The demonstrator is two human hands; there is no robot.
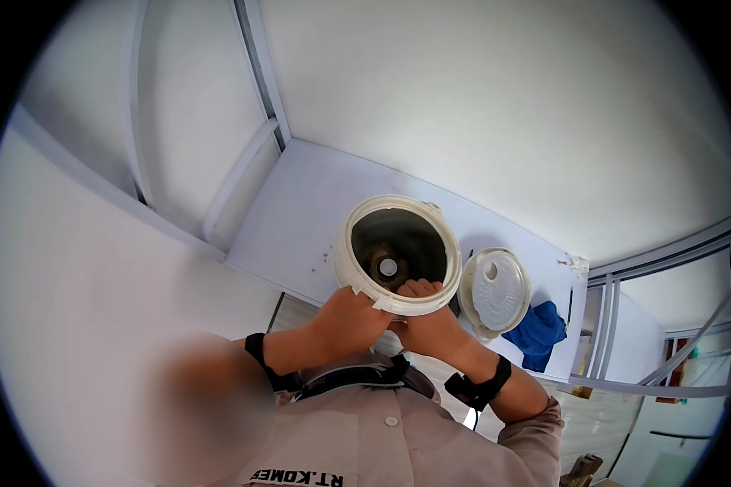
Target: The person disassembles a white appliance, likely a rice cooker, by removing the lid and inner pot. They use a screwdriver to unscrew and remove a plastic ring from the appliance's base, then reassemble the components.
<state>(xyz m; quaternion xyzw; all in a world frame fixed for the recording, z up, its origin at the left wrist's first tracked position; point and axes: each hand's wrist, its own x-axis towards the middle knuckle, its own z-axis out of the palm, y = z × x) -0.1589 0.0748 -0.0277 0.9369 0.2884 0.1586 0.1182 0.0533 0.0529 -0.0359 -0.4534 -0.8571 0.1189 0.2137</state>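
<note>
A white plastic bucket (345, 260) stands uncovered on the pale tabletop, close in front of my body. Its inside is grey and shadowed, with a brown patch and a small round white piece (388, 267) at the bottom. My left hand (353, 319) is closed at the near left of the rim, beside a short white tab. Curled over the near right rim are the fingers of my right hand (432, 323), their tips reaching inside. The two hands almost meet; their undersides and thumbs are mostly hidden.
Right of the bucket lies a round white lid (503, 296) with a hole in it. A crumpled blue cloth (538, 331) rests beside the lid near the front edge of the table (292, 195). White walls and a metal frame (240, 174) border the far and left sides.
</note>
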